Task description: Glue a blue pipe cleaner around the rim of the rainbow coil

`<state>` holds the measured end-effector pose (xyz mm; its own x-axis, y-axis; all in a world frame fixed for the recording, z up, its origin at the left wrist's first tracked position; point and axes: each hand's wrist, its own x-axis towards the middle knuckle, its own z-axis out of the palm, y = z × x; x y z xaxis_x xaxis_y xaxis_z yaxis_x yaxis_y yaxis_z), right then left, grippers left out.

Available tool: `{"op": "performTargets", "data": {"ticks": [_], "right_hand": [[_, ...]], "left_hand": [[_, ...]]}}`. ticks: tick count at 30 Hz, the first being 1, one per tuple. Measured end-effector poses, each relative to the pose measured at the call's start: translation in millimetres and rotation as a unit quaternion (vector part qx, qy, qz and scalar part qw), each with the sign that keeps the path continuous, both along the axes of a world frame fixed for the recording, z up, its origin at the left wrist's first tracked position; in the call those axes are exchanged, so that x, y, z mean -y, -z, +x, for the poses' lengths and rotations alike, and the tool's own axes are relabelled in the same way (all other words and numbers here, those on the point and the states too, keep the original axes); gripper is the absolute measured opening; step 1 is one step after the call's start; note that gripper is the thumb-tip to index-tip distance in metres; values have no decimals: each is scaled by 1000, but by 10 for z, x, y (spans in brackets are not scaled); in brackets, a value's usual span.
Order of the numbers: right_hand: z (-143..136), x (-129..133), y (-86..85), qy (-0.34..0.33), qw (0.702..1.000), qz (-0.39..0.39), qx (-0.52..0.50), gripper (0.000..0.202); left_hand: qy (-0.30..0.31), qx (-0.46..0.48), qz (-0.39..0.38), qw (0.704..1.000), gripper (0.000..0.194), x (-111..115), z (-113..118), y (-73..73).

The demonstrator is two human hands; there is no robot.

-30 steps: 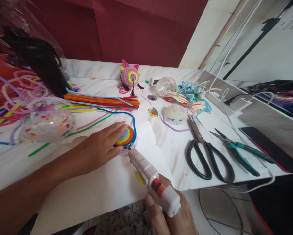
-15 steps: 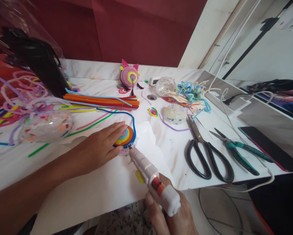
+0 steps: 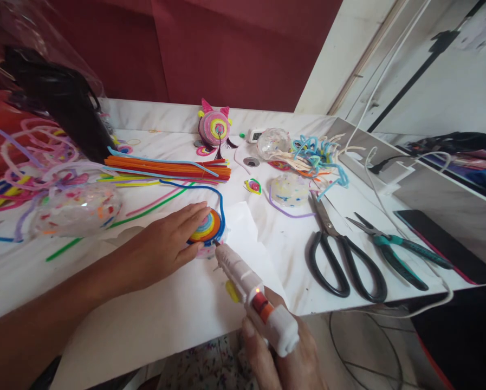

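White marbled tabletop [image 3: 293,260], maroon backdrop [image 3: 234,49] behind | coiled disc [image 3: 210,228] grasped in left hand [image 3: 165,238] | right hand [image 3: 302,355] gripping glue gun [image 3: 243,279], tip at disc's near edge

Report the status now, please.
Right hand holding glue gun, nozzle at coiled disc. Left hand on disc. Scissors lying clear, rightward.

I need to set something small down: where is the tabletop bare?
One patch lies between the white paper and the scissors, below the purple strand; another, left, between the green strand and left forearm. It's crowded at the back, around the orange bundle and blue tangle, and centrally, where the left hand steadies the striped disc.
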<state>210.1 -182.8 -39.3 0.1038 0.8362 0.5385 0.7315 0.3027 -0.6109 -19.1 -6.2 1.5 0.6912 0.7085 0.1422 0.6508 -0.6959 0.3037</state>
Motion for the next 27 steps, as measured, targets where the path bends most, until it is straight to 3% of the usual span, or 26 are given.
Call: {"op": "performTargets", "data": {"ticks": [7, 19, 27], "right_hand": [[12, -37, -34, -31, 999, 6, -15, 30], [-17, -33, 4, -20, 1000, 19, -14, 26], [-34, -24, 35, -9, 1000, 21, -19, 27]], "left_hand": [[4, 3, 0, 1000, 65, -6, -20, -8], [-10, -7, -18, 1000, 65, 13, 21, -58], [4, 2, -4, 1000, 65, -5, -14, -11]]}}
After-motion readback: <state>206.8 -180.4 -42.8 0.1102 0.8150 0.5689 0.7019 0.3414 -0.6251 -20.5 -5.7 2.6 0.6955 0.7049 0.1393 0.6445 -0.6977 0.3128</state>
